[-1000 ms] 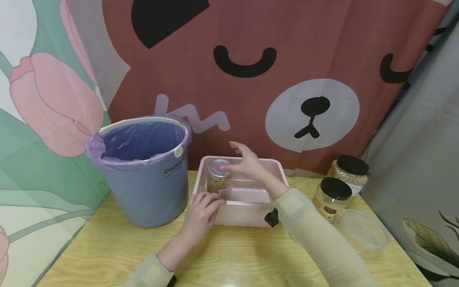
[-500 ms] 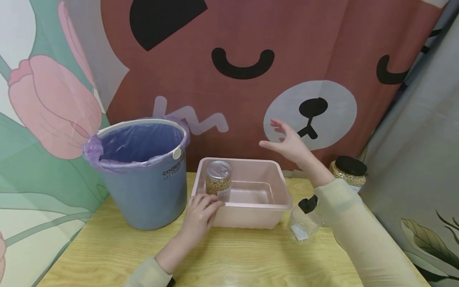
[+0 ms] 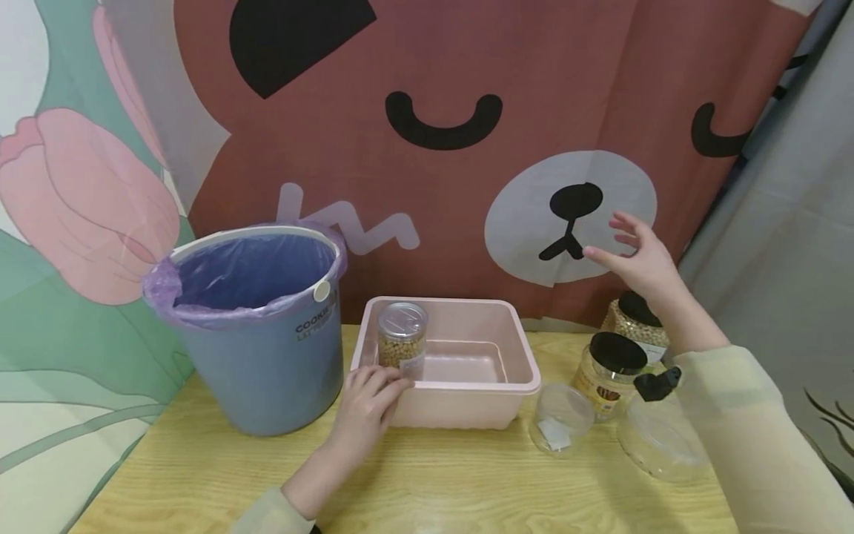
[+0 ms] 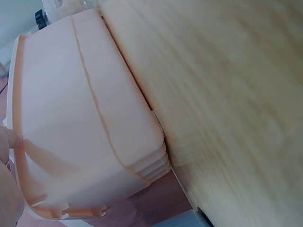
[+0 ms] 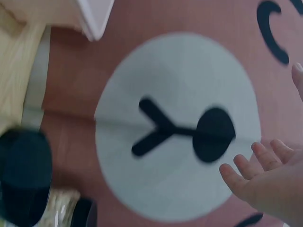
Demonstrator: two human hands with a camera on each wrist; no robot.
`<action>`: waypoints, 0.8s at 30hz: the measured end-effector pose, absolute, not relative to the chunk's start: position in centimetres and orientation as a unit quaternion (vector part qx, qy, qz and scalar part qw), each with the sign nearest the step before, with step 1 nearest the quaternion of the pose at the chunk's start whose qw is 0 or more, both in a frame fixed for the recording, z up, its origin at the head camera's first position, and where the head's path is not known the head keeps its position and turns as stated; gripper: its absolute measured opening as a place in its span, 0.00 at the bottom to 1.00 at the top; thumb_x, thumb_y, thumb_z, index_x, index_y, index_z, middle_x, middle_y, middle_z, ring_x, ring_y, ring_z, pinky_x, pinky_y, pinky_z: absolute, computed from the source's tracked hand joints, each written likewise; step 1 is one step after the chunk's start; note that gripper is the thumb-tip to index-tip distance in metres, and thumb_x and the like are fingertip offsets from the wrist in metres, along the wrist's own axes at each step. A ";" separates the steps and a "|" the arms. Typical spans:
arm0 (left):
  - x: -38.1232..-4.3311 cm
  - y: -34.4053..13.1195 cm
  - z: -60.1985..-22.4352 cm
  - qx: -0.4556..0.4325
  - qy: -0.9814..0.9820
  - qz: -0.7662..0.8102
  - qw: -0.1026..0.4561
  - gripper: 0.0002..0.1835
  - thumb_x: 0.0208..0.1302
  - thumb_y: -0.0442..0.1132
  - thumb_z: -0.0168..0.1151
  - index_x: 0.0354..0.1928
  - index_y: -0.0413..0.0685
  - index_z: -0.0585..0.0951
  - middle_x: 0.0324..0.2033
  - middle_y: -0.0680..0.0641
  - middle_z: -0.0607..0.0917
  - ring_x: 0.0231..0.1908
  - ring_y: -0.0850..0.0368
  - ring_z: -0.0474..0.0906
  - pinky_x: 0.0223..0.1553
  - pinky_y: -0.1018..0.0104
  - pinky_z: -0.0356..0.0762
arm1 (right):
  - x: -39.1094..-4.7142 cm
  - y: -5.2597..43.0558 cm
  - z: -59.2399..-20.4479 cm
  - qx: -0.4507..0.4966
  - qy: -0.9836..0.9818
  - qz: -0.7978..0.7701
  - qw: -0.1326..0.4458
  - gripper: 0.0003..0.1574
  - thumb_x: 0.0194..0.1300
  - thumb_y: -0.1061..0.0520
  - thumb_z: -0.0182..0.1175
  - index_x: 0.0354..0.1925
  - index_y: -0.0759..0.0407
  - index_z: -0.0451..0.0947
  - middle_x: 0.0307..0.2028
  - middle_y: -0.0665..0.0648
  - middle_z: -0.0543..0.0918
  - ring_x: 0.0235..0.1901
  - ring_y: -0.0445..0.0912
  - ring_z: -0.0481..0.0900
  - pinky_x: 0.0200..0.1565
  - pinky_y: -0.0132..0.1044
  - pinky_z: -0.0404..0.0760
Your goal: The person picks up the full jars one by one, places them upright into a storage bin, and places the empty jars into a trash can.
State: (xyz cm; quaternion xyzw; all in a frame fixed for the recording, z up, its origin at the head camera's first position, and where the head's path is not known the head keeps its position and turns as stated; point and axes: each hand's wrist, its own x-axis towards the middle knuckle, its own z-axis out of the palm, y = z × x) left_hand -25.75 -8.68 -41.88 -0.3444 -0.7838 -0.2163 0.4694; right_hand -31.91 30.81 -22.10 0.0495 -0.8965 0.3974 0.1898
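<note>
A pink plastic bin (image 3: 460, 406) stands on the wooden table. My left hand (image 3: 370, 397) holds its front rim near the left corner, fingers bent over the edge; in the left wrist view a fingertip (image 4: 13, 138) lies against the outside just below the rim. Inside the bin, at its left end, a clear can of tan beans (image 3: 402, 337) with a silvery lid stands upright. My right hand (image 3: 643, 259) is raised in the air at the right, above the jars, fingers spread and holding nothing. The right wrist view shows its fingers (image 5: 255, 165) apart before the curtain.
A blue bucket (image 3: 267, 371) lined with a purple bag stands left of the bin. On the right are an empty clear jar (image 3: 563, 419), a black-lidded jar (image 3: 610, 374), another black-lidded jar of pale grains (image 3: 630, 322) behind, and a clear round container (image 3: 660, 441). A bear-print curtain (image 3: 427, 222) hangs behind.
My right hand has moved from over the can of beans, out of the bin, up and to the right. My left hand stays on the rim. The can stays in the bin.
</note>
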 end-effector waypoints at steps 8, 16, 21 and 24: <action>-26.0 -8.6 -41.8 -0.347 -0.779 -0.217 0.474 0.11 0.48 0.34 0.61 0.36 0.54 0.82 0.35 0.51 0.81 0.39 0.54 0.72 0.41 0.56 0.65 | -32.2 36.5 -24.0 -0.038 -0.890 0.410 0.197 0.58 0.48 0.33 0.58 0.68 0.38 0.36 0.69 0.56 0.46 0.66 0.58 0.46 0.55 0.62 0.56; -26.0 -8.6 -41.9 -0.346 -0.778 -0.224 0.474 0.12 0.47 0.33 0.61 0.36 0.53 0.82 0.35 0.51 0.81 0.39 0.54 0.72 0.41 0.55 0.65 | -33.8 40.1 -27.7 -0.074 -0.887 0.409 0.201 0.62 0.50 0.33 0.56 0.69 0.54 0.33 0.68 0.64 0.42 0.66 0.61 0.40 0.58 0.61 0.49; -25.8 -8.6 -41.9 -0.342 -0.785 -0.226 0.465 0.13 0.46 0.33 0.63 0.36 0.53 0.82 0.36 0.52 0.81 0.39 0.55 0.72 0.41 0.56 0.64 | -34.5 41.5 -30.6 -0.088 -0.895 0.391 0.197 0.62 0.52 0.34 0.55 0.68 0.62 0.33 0.67 0.70 0.42 0.65 0.65 0.42 0.58 0.62 0.49; -25.7 -8.7 -41.9 -0.344 -0.784 -0.225 0.465 0.13 0.47 0.33 0.63 0.37 0.53 0.82 0.36 0.52 0.81 0.39 0.55 0.72 0.41 0.56 0.64 | -34.8 42.0 -31.9 -0.099 -0.902 0.376 0.185 0.63 0.52 0.34 0.54 0.67 0.66 0.33 0.66 0.73 0.41 0.64 0.67 0.43 0.57 0.62 0.50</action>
